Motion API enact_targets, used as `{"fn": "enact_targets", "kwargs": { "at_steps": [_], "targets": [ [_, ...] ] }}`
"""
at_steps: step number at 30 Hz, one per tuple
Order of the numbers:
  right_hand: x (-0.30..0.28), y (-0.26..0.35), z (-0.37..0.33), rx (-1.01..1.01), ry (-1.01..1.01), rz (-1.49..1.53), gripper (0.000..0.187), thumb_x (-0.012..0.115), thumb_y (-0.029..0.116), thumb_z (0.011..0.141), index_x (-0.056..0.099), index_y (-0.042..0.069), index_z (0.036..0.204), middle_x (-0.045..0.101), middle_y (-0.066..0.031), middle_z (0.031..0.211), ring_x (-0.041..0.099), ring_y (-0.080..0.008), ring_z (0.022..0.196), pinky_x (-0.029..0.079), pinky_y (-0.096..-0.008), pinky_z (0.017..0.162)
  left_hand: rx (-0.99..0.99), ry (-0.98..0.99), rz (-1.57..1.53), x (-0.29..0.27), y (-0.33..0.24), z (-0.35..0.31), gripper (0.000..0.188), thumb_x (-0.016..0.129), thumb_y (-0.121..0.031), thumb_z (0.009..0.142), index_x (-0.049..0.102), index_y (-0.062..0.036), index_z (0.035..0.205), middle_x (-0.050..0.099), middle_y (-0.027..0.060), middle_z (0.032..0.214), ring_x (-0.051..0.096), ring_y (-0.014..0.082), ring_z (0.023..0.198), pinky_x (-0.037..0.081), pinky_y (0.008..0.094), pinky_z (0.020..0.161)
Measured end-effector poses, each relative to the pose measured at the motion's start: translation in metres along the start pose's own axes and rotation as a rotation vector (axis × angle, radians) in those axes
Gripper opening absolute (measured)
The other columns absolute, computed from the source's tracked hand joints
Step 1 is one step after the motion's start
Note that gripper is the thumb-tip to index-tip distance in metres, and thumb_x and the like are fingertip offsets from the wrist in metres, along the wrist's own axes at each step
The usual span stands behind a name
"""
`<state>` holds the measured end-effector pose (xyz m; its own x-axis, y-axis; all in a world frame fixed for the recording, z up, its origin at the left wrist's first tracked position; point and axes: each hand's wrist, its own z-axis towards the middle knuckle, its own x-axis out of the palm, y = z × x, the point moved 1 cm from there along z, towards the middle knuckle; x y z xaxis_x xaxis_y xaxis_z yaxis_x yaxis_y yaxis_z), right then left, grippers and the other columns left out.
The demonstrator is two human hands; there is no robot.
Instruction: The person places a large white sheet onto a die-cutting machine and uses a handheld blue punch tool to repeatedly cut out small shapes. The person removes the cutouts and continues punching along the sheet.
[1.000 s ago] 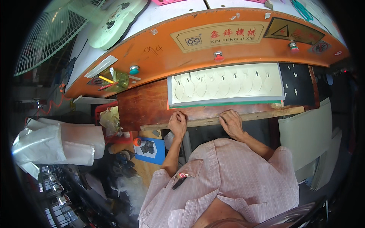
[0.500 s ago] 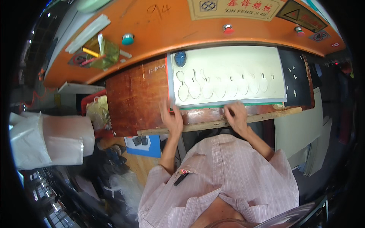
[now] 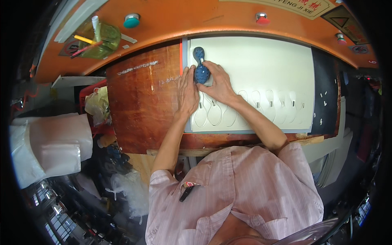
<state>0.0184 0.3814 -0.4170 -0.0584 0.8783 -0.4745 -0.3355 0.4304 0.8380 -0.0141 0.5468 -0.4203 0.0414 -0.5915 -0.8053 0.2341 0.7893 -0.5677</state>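
A blue sole-shaped cutting die [image 3: 202, 74] rests on a cream-white sheet [image 3: 253, 61], near its upper left corner. My right hand [image 3: 220, 84] curves round the die's right side, thumb at its lower end and fingers at its narrow middle. Along the die's left side lies my left hand [image 3: 187, 93], fingers stretched out over the sheet's left edge; whether it touches the die I cannot tell. Several sole-shaped cut outlines [image 3: 214, 113] run in a row along the sheet's near edge, partly hidden by my right forearm.
An orange machine beam [image 3: 192, 18] spans the far side, with a green button [image 3: 131, 21] and red buttons [image 3: 262, 18]. A pen holder [image 3: 104, 41] is fixed at its left. Brown board [image 3: 139, 102] lies left of the sheet, a black strip [image 3: 325, 90] with scraps right.
Both hands have moved from the near edge up onto the sheet's upper left. My right hand has taken hold of the die. The view has shifted, and the die now shows its full length.
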Motion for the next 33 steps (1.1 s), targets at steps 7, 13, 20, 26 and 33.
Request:
{"fn": "enact_targets", "kwargs": {
  "at_steps": [7,13,20,26,33],
  "targets": [
    [-0.030,-0.013,0.000,0.473,0.099,0.646,0.073,0.083,0.013,0.086,0.053,-0.002,0.151,0.066,-0.0164,0.135,0.063,-0.0238,0.123,0.054,-0.0395,0.102,0.008,0.005,0.114,-0.002,-0.011,-0.003,0.051,0.051,0.002,0.097,0.055,-0.0003,0.148,0.053,0.0163,0.156,0.042,0.0394,0.149,0.031,0.0527,0.125],
    [-0.086,-0.008,-0.003,0.310,0.014,0.232,0.070,0.081,0.016,0.085,0.055,-0.004,0.147,0.067,-0.0158,0.137,0.064,-0.0227,0.122,0.050,-0.0387,0.106,0.017,-0.018,0.104,0.004,-0.010,-0.005,0.052,0.051,0.006,0.095,0.057,-0.0003,0.146,0.052,0.0171,0.157,0.041,0.0397,0.150,0.032,0.0519,0.125],
    [-0.049,-0.004,-0.008,-0.045,0.018,-0.275,0.075,0.083,0.018,0.075,0.056,-0.006,0.141,0.059,-0.0253,0.140,0.060,-0.0394,0.119,0.053,-0.0440,0.104,0.025,-0.027,0.072,0.001,-0.012,-0.003,0.051,0.050,0.006,0.095,0.056,0.0006,0.146,0.053,0.0188,0.155,0.043,0.0400,0.149,0.031,0.0517,0.125],
    [-0.050,-0.005,-0.009,-0.013,0.050,-0.281,0.074,0.083,0.020,0.078,0.055,-0.006,0.142,0.056,-0.0247,0.145,0.058,-0.0383,0.125,0.054,-0.0442,0.104,0.050,-0.121,0.068,-0.007,-0.015,-0.008,0.044,0.052,0.003,0.096,0.060,0.0023,0.140,0.059,0.0217,0.147,0.048,0.0408,0.143,0.034,0.0513,0.121],
    [-0.107,-0.023,-0.055,-0.002,-0.267,-0.132,0.052,0.079,0.007,0.089,0.062,0.005,0.138,0.065,-0.0132,0.136,0.065,-0.0254,0.119,0.057,-0.0358,0.092,-0.003,-0.404,-0.108,-0.018,-0.037,-0.151,0.025,0.060,0.004,0.092,0.073,0.0043,0.113,0.071,0.0194,0.101,0.064,0.0383,0.089,0.050,0.0461,0.081]
  ]
}}
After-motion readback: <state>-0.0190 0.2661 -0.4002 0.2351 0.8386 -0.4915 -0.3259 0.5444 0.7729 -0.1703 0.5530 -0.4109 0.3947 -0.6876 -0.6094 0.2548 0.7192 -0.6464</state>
